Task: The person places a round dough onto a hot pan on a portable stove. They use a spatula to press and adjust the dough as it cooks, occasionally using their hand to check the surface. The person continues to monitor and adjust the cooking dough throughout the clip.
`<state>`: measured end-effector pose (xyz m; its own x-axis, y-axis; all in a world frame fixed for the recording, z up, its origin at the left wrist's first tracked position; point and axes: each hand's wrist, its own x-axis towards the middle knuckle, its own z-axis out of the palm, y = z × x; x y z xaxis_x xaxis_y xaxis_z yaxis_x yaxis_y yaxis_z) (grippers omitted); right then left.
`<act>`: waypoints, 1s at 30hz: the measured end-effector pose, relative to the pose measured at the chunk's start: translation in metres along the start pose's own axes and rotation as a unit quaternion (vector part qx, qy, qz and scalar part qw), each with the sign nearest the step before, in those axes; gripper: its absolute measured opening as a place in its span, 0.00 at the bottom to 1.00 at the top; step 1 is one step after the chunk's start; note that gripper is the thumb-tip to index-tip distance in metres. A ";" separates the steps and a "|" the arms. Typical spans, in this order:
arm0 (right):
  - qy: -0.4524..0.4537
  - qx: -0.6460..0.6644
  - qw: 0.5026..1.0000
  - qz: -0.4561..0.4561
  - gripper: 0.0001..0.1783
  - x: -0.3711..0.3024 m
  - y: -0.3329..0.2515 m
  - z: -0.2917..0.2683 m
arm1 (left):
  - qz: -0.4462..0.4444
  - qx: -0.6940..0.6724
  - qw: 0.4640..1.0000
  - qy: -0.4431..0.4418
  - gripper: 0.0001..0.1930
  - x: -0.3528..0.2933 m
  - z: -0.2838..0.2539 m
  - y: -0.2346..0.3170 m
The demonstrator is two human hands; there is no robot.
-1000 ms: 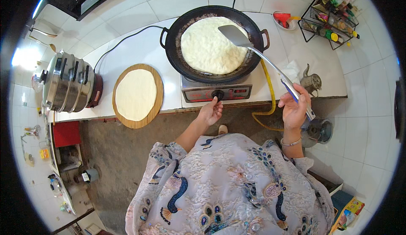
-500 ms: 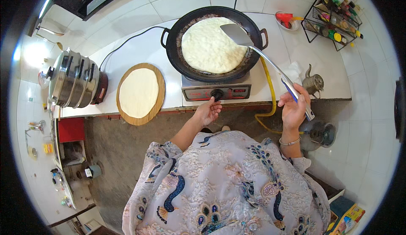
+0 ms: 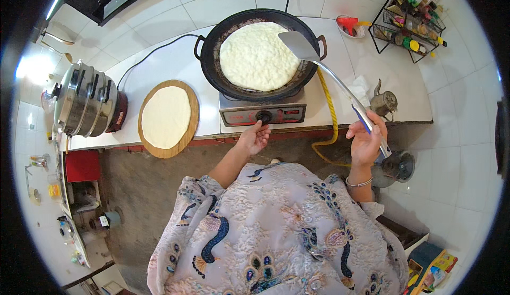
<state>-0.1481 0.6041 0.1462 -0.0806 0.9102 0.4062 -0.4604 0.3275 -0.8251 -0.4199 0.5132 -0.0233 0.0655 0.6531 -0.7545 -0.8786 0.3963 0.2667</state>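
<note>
A round, pale flatbread (image 3: pixel 257 56) with a bumpy top lies in the black wok (image 3: pixel 211 56). The wok stands on a metal gas stove (image 3: pixel 239 115). Against the dark control knob (image 3: pixel 263 116) on the stove's front, my left hand (image 3: pixel 254 138) has its fingers closed. My right hand (image 3: pixel 366 140) is wrapped round the handle of a metal spatula (image 3: pixel 298 46). Its blade hangs over the right side of the wok, by the flatbread's right edge; whether it touches the bread I cannot tell. The bread's underside is hidden.
A rolled-out dough round (image 3: pixel 166 117) covers most of a wooden board (image 3: pixel 195 111) to the left. Beyond it stands a stacked steamer (image 3: pixel 87 101). At right are a metal pot (image 3: pixel 383 102), a spice rack (image 3: pixel 409 26) and a bowl (image 3: pixel 355 33). A yellow hose (image 3: pixel 330 101) hangs off the counter.
The spatula blade has shifted slightly right relative to the wok, toward the flatbread's edge. My left hand stays at the knob. The whole view has slid a little.
</note>
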 end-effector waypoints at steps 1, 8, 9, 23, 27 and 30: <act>0.000 0.005 1.000 -0.001 0.22 -0.002 0.001 0.001 | 0.002 0.015 1.000 -0.001 0.16 -0.003 -0.002 0.002; 0.002 -0.006 1.000 0.005 0.22 0.007 0.004 0.003 | -0.010 -0.023 1.000 -0.001 0.18 0.010 -0.006 0.000; 0.001 -0.002 1.000 0.007 0.22 0.008 0.004 0.004 | -0.016 -0.038 0.999 0.002 0.18 0.011 -0.005 -0.001; 0.018 -0.008 0.997 0.080 0.22 -0.011 0.000 0.006 | 0.007 -0.090 0.991 -0.100 0.17 0.011 -0.032 -0.031; 0.063 -0.105 0.992 0.031 0.23 -0.036 -0.027 -0.001 | 0.000 -0.044 0.999 -0.029 0.19 -0.019 -0.005 -0.046; 0.041 -0.141 0.989 0.025 0.22 -0.039 -0.038 0.011 | -0.024 -0.032 0.999 -0.020 0.21 -0.032 -0.005 -0.054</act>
<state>-0.1371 0.5536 0.1655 -0.0194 0.9407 0.3387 -0.1911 0.3290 -0.9248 -0.3767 0.4674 -0.0164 0.1262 0.6607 -0.7400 -0.9026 0.3860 0.1907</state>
